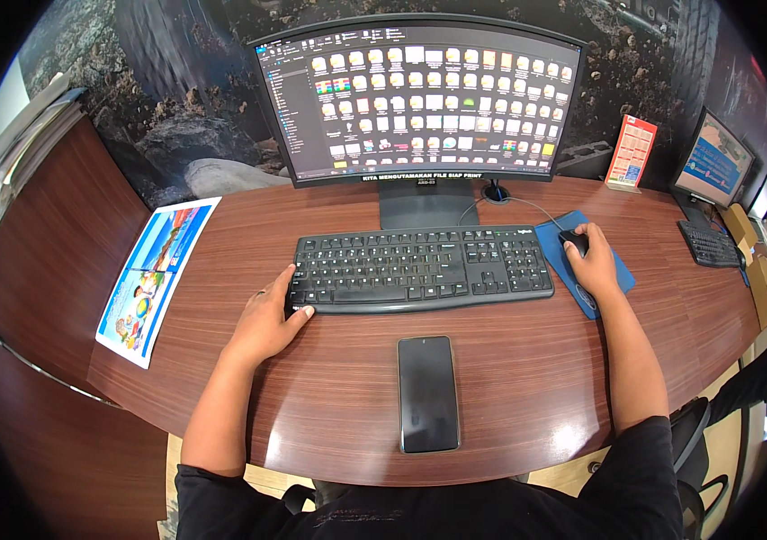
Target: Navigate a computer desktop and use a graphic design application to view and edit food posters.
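My right hand [596, 263] is wrapped over a black computer mouse [572, 239] on a blue mouse pad [547, 236]. At the left end of the black keyboard [419, 268], my left hand [268, 317] rests with its thumb and fingers apart, touching the keyboard's edge and holding nothing. Behind the keyboard stands a curved monitor [428, 108], whose lit screen is filled with rows of file and folder icons. A smartphone [428, 394] with a dark screen lies on the desk between my forearms.
The brown wood-grain desk [338, 378] curves around me. A colourful printed sheet [156, 279] lies at left beside a raised wooden panel [68, 216]. A red desk calendar [632, 153] stands at back right, near a second monitor [716, 162] and keyboard [709, 243].
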{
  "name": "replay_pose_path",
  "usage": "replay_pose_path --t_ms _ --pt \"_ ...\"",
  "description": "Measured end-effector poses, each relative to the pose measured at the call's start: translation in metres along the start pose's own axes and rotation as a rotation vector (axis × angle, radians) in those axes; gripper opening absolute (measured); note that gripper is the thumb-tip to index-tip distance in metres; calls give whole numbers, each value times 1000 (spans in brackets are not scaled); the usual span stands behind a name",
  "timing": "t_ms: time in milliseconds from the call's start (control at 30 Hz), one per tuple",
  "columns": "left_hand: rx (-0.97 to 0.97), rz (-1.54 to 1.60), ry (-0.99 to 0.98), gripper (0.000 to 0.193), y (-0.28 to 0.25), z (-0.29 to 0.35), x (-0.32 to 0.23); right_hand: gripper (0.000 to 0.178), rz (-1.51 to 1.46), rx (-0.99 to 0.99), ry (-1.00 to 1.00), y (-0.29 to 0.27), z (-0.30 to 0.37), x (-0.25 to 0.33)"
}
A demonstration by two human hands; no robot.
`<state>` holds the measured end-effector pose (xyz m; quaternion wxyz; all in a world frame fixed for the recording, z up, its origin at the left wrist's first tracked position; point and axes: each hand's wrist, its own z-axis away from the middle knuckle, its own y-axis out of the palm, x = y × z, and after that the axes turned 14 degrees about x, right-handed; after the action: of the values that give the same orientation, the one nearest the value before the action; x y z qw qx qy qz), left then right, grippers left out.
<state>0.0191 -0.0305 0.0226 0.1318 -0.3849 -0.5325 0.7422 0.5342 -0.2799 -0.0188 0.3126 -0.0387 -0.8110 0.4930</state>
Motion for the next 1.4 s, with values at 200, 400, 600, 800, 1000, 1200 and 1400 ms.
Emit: replay_pose_path --t_ms 200,400,600,800,1000,1200,1400 --pt "-6 0 11 79 0 0 1 33 -9 21 14 -1 -1 3" --pt "1 2 6 78 0 0 1 33 -4 23 6 0 0 0" --pt "-4 -8 19 78 -1 2 0 34 -4 14 2 -1 1 1" --pt "-4 0 23 78 -1 0 1 34 -3 13 5 0 -1 2" --pt "6 0 17 78 -1 1 2 33 -16 19 1 0 0 1" --pt "32 2 -21 78 -4 3 -5 34 -23 23 -22 -1 1 3" --pt "36 7 -26 78 -4 2 -3 34 -48 34 -111 0 1 3"
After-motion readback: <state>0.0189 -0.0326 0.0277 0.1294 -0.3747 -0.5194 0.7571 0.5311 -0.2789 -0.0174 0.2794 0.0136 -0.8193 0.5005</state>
